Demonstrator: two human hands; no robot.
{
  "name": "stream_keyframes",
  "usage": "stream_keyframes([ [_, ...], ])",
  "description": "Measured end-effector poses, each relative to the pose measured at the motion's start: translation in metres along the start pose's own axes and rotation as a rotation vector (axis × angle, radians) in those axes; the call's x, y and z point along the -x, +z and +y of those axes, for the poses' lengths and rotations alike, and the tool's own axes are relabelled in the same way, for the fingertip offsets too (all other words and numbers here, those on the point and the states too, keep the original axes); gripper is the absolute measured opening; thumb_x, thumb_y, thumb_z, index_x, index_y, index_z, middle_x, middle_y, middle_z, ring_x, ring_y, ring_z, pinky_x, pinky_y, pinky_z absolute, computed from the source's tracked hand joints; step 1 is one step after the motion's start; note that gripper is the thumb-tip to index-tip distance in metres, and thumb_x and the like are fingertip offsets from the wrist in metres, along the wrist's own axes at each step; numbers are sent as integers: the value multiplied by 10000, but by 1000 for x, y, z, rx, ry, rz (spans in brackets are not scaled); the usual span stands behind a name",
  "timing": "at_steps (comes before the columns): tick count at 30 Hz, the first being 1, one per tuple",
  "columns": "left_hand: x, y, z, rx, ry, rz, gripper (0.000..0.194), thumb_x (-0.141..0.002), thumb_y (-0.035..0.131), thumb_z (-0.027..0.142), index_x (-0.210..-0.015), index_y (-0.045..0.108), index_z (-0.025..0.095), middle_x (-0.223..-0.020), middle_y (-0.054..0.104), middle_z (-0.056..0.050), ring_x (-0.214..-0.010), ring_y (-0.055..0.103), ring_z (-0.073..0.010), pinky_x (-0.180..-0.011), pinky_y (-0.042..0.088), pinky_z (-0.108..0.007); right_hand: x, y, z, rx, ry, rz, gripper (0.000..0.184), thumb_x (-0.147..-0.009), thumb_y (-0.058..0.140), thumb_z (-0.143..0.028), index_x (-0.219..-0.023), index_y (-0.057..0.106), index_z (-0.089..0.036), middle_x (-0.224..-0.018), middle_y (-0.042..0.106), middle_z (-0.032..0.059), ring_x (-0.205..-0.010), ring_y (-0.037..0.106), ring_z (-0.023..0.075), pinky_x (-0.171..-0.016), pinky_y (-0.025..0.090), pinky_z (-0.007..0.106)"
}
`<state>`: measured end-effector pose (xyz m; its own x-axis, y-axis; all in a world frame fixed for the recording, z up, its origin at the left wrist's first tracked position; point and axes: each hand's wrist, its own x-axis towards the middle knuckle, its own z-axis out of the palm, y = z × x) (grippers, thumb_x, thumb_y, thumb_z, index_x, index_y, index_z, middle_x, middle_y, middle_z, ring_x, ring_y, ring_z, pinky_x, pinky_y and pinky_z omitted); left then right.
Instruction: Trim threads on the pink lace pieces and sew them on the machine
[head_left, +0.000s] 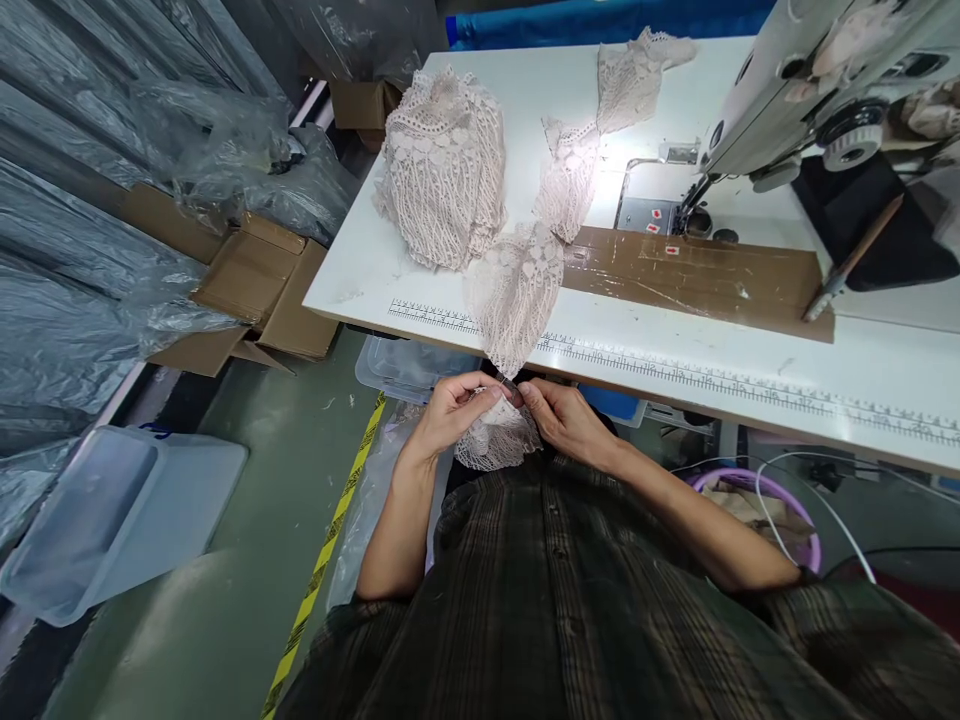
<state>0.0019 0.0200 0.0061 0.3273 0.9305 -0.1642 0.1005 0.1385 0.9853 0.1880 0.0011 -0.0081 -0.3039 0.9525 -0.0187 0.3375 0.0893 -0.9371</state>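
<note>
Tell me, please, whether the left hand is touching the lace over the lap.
Touching: in the head view, the left hand presses its thumb on the lace near its top.

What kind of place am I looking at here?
Most likely a garment or sewing workshop: an industrial-looking sewing machine stands on a white table with a printed ruler along its edge, and a pile of lace pieces lies beside it.
</note>
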Motion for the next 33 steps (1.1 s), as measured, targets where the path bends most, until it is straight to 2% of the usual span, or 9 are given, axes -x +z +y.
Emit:
stream_keyframes([
  [4,-1,1,-1,13,-7,-5,190,-801,704,335,-801,735,147,-803,719,-46,-733,628,-136,-689,461,-220,-2,1,1,-16,-34,-8,528,-976,313,-557,-823,611,-149,-679,587,21,-612,499,126,-597,349,242],
  [9,-1,1,2,-23,-19,7,204,-798,691,347,-795,740,149,-763,708,-49,-728,620,-143,-697,456,-228,-7,5,1,-10,17,79,549,-971,308,-572,-730,582,-161,-622,541,9,-571,471,122,-599,340,252],
  [15,1,0,3,5,-82,20,234,-768,698,369,-771,714,135,-741,684,-41,-650,567,-120,-603,416,-210,0,5,0,-8,-36,-24,482,-990,296,-516,-752,531,-169,-634,481,-9,-579,415,115,-575,299,249],
  [20,1,1,4,-28,-86,26,219,-767,699,353,-725,699,139,-681,645,-11,-608,521,-96,-572,383,-196,-2,6,-2,107,-14,3,428,-988,315,-462,-731,510,-181,-630,486,-6,-576,420,119,-581,277,261],
  [23,3,0,2,-31,-106,33,224,-769,699,358,-745,700,135,-705,656,-16,-628,540,-103,-586,393,-197,-1,8,2,58,17,-13,388,-980,335,-477,-793,512,-187,-657,489,-13,-590,429,120,-580,295,254],
  [27,3,-5,-13,-1,-172,3,294,-785,684,418,-832,701,128,-772,689,-41,-675,598,-134,-620,441,-213,7,18,16,-125,22,-179,319,-914,485,-511,-860,458,-197,-715,478,-31,-604,421,106,-574,347,229],
  [29,0,-9,-28,-58,-201,0,348,-804,653,460,-897,699,128,-791,697,-53,-696,624,-162,-635,469,-238,12,22,24,-99,60,-240,318,-875,552,-498,-833,449,-200,-688,474,-38,-580,416,103,-561,351,228],
  [31,-3,-13,-45,-222,-163,17,370,-832,612,459,-986,699,135,-905,711,-79,-819,654,-208,-742,502,-292,16,23,29,7,90,-233,296,-863,574,-475,-848,482,-195,-666,501,-37,-549,424,104,-555,350,236],
  [33,-6,-17,-64,-433,-68,37,392,-841,605,415,-1117,676,146,-1129,672,-114,-1063,615,-264,-943,463,-365,19,19,29,90,92,-137,281,-867,574,-458,-910,537,-183,-709,572,-12,-558,470,112,-578,374,248],
])
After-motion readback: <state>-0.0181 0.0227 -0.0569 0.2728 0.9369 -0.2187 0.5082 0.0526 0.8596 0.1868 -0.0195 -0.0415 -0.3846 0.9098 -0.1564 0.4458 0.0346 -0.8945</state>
